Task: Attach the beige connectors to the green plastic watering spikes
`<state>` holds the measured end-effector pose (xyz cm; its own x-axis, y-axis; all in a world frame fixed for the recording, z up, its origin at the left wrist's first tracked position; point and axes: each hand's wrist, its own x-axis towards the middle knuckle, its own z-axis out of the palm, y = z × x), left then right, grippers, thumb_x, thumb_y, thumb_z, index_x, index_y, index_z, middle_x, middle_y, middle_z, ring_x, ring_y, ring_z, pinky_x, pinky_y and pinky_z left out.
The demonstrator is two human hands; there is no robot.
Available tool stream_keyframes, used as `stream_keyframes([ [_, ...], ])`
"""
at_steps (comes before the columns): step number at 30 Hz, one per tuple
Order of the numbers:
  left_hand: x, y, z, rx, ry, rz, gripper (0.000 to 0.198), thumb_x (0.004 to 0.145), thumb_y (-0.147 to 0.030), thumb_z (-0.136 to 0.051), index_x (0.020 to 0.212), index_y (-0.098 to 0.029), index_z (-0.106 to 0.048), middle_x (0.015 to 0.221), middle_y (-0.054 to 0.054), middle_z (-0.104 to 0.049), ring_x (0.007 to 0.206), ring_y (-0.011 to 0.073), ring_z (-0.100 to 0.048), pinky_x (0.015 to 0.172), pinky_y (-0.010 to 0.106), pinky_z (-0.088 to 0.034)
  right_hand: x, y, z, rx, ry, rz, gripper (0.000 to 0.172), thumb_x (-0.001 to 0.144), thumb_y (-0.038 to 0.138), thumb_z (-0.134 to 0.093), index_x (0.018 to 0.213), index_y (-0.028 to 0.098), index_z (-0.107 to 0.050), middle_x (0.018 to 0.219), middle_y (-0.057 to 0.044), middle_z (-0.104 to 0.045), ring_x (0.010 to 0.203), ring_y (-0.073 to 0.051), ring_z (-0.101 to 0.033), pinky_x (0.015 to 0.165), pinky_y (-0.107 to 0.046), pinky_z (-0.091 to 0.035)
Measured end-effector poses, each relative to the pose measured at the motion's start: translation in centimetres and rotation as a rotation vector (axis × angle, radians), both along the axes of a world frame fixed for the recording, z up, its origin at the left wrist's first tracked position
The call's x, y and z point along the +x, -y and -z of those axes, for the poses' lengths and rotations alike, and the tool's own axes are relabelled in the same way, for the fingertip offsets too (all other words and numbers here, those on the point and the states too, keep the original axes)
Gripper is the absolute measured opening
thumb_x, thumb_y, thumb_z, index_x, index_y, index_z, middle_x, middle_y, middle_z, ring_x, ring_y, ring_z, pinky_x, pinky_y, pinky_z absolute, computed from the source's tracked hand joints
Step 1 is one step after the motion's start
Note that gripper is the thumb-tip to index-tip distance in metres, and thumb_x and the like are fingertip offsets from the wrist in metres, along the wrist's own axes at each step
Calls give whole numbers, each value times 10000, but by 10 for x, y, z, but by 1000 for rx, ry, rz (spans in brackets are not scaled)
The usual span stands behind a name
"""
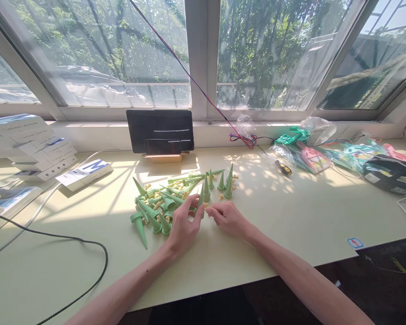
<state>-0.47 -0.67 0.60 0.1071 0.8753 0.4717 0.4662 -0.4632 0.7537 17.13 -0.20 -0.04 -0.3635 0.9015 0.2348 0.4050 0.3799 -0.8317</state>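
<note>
My left hand point(186, 216) grips a green plastic cone spike point(200, 198), its tip pointing up. Close by on the right, my right hand point(227, 217) pinches a small yellowish valve piece point(206, 206) at the cone's lower side; whether it is joined to the cone I cannot tell. Left of and behind my hands lies a pile of green cone spikes point(169, 203) with yellowish pieces among them. Several more cones point(221, 181) stand upright just behind my right hand, with small yellowish pieces point(221, 197) beside them.
A tablet with a phone before it point(159, 131) leans on a stand near the window. White boxes point(30, 144) are stacked at left, and a black cable point(98, 246) curves over the table. A screwdriver point(283, 168), bagged items point(311, 158) and a black case point(389, 174) lie at right.
</note>
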Motion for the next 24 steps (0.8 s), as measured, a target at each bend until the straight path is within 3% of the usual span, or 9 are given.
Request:
stream_keyframes([
  [4,-1,-1,0,0,-9,-23,223,925,-336,-569,1104,-205,-592,850,19,-654,743,150,-665,653,280,-598,1,1,-2,-21,-25,-1,286,947,446,-547,955,179,-648,536,66,-464,509,-102,-392,532,-238,-313],
  [7,-2,-2,1,4,-8,-26,222,925,-330,-568,1106,-204,-593,847,19,-654,741,148,-665,643,270,-593,1,1,-1,6,-26,-21,277,953,411,-531,816,181,-603,541,61,-461,510,-96,-378,533,-243,-297],
  [10,-2,-2,2,0,-11,-21,220,926,-328,-565,1106,-204,-595,850,20,-658,736,147,-666,641,267,-592,1,-1,1,26,-27,-26,384,959,401,-505,642,188,-462,537,52,-436,510,-91,-363,528,-249,-278],
  [14,-1,-2,1,-8,-1,-10,216,929,-329,-560,1106,-210,-599,851,18,-664,727,143,-667,639,266,-593,0,-2,3,38,-25,-23,445,961,397,-486,582,194,-372,515,50,-381,503,-90,-343,524,-256,-263],
  [24,-1,-1,1,-35,33,13,219,927,-347,-560,1090,-211,-616,846,20,-658,696,141,-665,570,241,-577,0,-2,3,39,18,-18,470,989,409,-418,575,187,-438,526,52,-278,510,-96,-288,526,-258,-250],
])
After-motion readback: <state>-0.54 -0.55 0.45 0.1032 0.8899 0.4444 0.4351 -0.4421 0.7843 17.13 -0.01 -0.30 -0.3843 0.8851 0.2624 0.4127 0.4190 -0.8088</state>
